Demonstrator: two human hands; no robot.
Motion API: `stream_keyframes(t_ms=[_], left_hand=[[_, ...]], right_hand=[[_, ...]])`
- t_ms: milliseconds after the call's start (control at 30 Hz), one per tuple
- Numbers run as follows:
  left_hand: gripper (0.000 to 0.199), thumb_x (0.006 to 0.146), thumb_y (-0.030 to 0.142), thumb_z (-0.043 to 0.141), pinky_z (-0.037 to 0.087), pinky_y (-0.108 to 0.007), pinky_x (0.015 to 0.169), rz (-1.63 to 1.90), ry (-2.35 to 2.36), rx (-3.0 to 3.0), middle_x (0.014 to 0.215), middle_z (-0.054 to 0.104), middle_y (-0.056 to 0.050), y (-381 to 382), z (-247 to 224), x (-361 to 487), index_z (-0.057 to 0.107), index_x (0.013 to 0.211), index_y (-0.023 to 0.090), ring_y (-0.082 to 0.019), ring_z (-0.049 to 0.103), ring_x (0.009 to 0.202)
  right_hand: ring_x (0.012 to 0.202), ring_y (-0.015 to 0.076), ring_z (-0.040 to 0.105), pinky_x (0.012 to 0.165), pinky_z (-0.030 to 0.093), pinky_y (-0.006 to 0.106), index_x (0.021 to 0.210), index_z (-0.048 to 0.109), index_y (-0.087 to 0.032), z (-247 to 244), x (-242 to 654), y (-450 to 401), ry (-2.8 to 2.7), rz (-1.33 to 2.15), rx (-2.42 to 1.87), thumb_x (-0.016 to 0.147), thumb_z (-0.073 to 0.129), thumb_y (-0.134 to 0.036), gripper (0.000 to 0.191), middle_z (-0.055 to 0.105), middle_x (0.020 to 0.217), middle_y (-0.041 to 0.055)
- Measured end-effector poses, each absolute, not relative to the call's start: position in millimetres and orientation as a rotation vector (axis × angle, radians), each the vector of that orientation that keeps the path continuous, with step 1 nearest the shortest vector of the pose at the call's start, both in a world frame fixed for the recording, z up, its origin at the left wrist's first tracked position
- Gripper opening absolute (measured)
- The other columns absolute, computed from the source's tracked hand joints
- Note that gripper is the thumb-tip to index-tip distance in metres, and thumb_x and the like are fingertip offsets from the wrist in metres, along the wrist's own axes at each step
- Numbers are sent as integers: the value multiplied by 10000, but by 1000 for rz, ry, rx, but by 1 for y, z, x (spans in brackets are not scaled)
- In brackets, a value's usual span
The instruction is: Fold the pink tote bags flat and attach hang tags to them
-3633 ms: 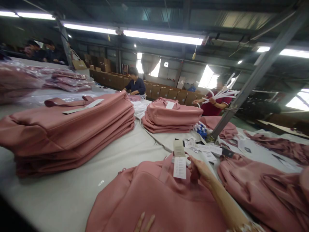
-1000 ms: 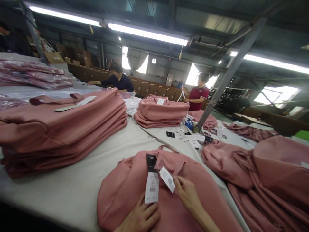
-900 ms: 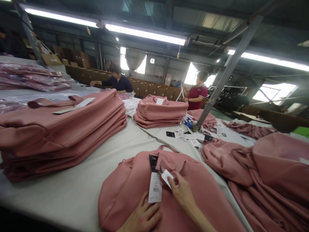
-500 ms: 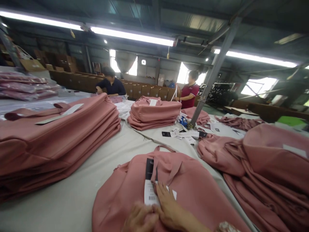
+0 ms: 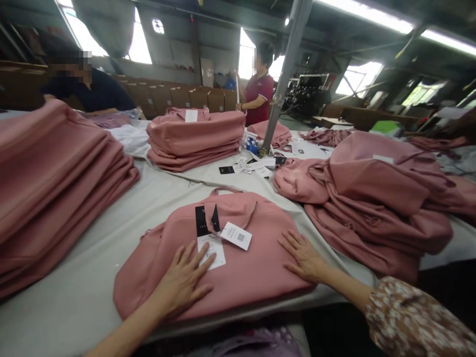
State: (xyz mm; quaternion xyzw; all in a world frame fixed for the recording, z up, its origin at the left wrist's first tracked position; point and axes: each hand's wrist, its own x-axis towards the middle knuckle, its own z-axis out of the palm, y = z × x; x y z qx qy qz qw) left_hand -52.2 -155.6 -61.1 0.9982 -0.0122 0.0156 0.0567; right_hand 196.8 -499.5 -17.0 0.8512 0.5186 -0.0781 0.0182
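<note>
Pink bag [image 5: 245,280] lies flat on the table, under both hands. Left hand [image 5: 186,280]: fingers spread apart, palm down, fingertips on the lower white label [image 5: 215,259]. Right hand [image 5: 305,257]: fingers also apart, flat on the bag's right part, clamped on nothing.

Labels: black tag [image 5: 202,225] just ahead of left fingertips, light lettering too small to read. White hang tag [image 5: 238,236] between the two hands, nearer the left fingertips, tilted; square code plus fine print, illegible. Lower label's print partly under the left fingers. Loose tags [image 5: 256,166] well ahead of both hands, black and white, text unreadable.

Around: bag stack [image 5: 55,198] left of left fingers, cut off by frame edge. Second stack [image 5: 197,136] well ahead of left fingers. Bag pile [image 5: 375,198] right of right fingers, just beside the worked bag; bags overlap, count unclear. Metal post [image 5: 282,84] rises beyond the loose tags, with a blue item [image 5: 252,146] at its foot, can't tell what.

Far side: co-worker in dark top [image 5: 96,89], partly behind the left stack; co-worker in maroon [image 5: 259,96] holding something white, blurred.
</note>
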Motion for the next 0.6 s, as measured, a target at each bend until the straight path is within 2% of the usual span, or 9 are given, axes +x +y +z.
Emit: stream_keyframes(t_ms=[167, 267, 333, 367, 433, 500, 600], left_hand=[[592, 898, 590, 441, 123, -592, 1130, 31, -64, 3066, 1576, 250, -28, -140, -41, -54, 321, 1448, 404, -390, 169, 1427], [624, 852, 578, 522, 87, -678, 1091, 252, 519, 3116, 1580, 222, -56, -125, -36, -71, 374, 1428, 389, -466, 98, 1418], [779, 824, 626, 513, 181, -676, 1062, 301, 1043, 2919, 1550, 233, -161, -113, -39, -84, 288, 1482, 274, -489, 219, 1373], [847, 824, 649, 483, 245, -636, 1054, 281, 1183, 2797, 1505, 284, -209, -108, -42, -89, 231, 1500, 205, -466, 315, 1332], [892, 837, 668, 424, 334, -535, 1036, 242, 1229, 2641, 1360, 438, -220, -102, -47, -99, 181, 1502, 125, -393, 458, 1233], [873, 839, 680, 409, 371, -486, 1014, 233, 1186, 2601, 1228, 532, -174, -102, -51, -107, 209, 1495, 140, -356, 517, 1158], [886, 811, 713, 440, 422, -462, 964, 214, 1219, 2549, 1212, 562, -150, -111, -51, -120, 232, 1489, 182, -347, 552, 1103]], right_hand=[[1436, 347, 131, 1086, 158, 655, 1463, 329, -282, -55, 193, -510, 1593, 142, 2642, 893, 475, -542, 643, 190, 1573, 118], [1414, 422, 150, 1059, 218, 670, 1459, 348, -218, -67, 195, -512, 1422, 388, 2817, 846, 506, -607, 743, 117, 1577, 175], [1367, 439, 276, 1028, 342, 601, 1481, 286, -173, -71, 197, -512, 1259, 391, 3011, 857, 484, -608, 786, 47, 1575, 208], [1325, 427, 363, 995, 403, 557, 1494, 244, -177, -71, 197, -511, 1203, 330, 3088, 873, 464, -598, 781, 29, 1573, 215], [1235, 385, 492, 929, 477, 495, 1510, 176, -224, -68, 196, -512, 1163, 184, 3166, 898, 432, -581, 754, 71, 1565, 210], [1200, 365, 528, 906, 497, 484, 1510, 168, -270, -64, 194, -514, 1177, 114, 3162, 900, 431, -581, 733, 174, 1538, 193], [1207, 352, 523, 908, 504, 475, 1503, 197, -281, -63, 189, -523, 1251, 93, 3105, 895, 444, -576, 720, 232, 1505, 186]])
